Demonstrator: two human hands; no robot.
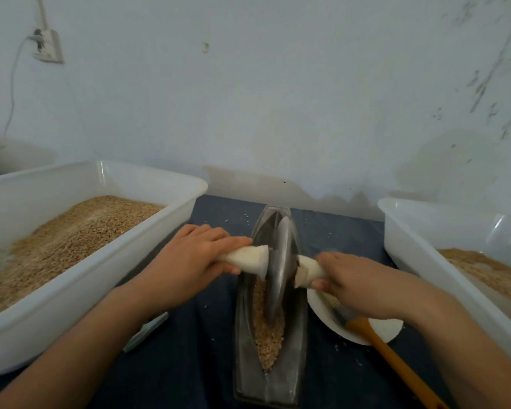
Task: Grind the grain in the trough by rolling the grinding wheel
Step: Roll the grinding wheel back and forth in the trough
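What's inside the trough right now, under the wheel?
Crushed grain lies along the near half of the trough, and the grinding wheel stands in it. The wheel hides the groove directly beneath it; the far end looks bare.

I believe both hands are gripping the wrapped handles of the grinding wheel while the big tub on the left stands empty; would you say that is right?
Not quite. The head view shows both the left hand and right hand gripping the wrapped handles of the grinding wheel, but the big tub on the left is not empty: it holds a deep bed of grain.
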